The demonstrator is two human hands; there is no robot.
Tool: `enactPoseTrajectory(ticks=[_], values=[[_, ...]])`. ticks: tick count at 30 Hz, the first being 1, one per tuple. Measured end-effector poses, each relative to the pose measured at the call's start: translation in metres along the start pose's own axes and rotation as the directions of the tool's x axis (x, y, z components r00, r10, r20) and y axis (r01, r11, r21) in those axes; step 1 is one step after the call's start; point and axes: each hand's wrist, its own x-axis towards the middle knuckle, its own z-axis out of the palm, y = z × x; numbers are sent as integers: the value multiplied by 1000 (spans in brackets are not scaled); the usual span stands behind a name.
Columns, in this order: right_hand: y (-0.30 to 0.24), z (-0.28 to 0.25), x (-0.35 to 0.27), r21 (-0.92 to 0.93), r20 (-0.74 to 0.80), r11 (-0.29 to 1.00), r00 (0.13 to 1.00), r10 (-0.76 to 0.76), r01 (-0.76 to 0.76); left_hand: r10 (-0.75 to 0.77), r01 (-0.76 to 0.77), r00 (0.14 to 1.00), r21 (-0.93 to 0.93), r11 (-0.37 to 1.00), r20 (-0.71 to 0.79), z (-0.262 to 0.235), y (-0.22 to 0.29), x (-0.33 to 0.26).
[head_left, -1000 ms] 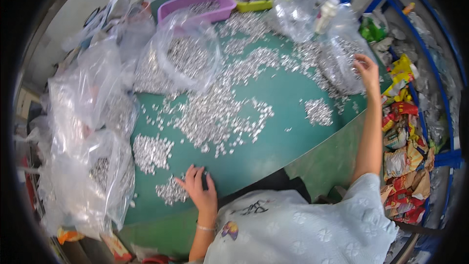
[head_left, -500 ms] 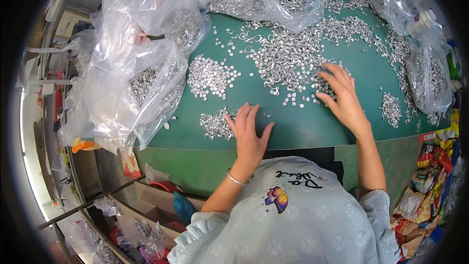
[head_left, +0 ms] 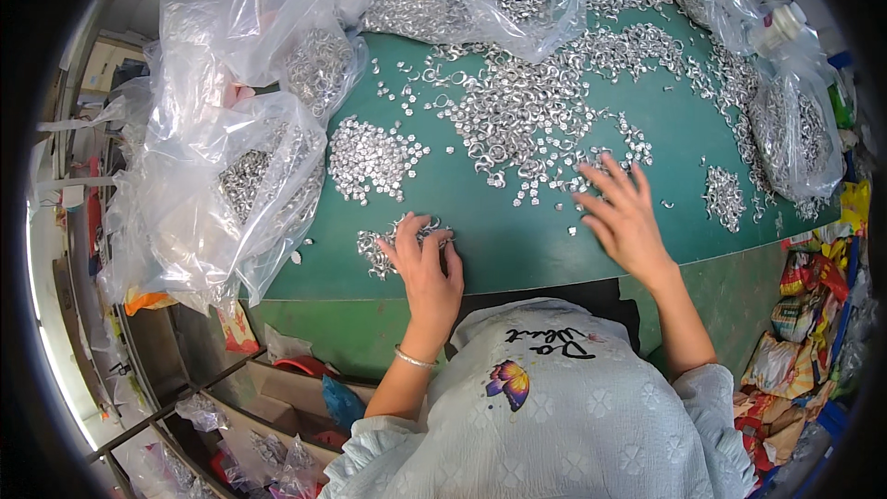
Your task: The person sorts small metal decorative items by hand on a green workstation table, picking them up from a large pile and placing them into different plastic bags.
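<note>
My left hand (head_left: 427,270) rests over a small pile of curved silver metal pieces (head_left: 372,255) near the table's front edge, its fingers apart and slightly bent; its fingertips hide part of that pile. My right hand (head_left: 630,226) is spread over the green table (head_left: 517,254), fingertips at the lower right edge of a large heap of silver ring-shaped pieces (head_left: 517,111). A few small nugget-like pieces (head_left: 572,231) lie beside its thumb. Left of the heap is a separate pile of small silver flower-like pieces (head_left: 371,159). I see nothing held in either hand.
Clear plastic bags of metal pieces (head_left: 416,5) crowd the table's back and left. Another full bag (head_left: 796,134) stands at the right, near a small separate pile (head_left: 723,199). Compartments with bags (head_left: 268,388) lie below left; colourful packages (head_left: 785,365) fill the lower right.
My right hand has drawn back toward me, away from the heap, uncovering pieces there. My left hand has shifted left onto the small pile. The whole view has moved slightly.
</note>
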Motion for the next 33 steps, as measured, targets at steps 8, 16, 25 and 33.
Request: enactPoseTrajectory(ticks=[8, 16, 25, 33], values=[[-4, 7, 28, 124, -348, 991, 933, 88, -47, 215, -210, 976, -140, 968, 19, 39, 53, 42], [-3, 20, 48, 9, -209, 999, 977, 36, -35, 283, -273, 957, -125, 954, 70, 64, 56, 71], [-1, 23, 49, 39, -233, 998, 971, 58, -50, 263, -257, 964, -123, 958, 29, 62, 52, 63], [-11, 30, 54, 27, -210, 999, 977, 43, -38, 267, -264, 964, -122, 957, 8, 62, 63, 61]])
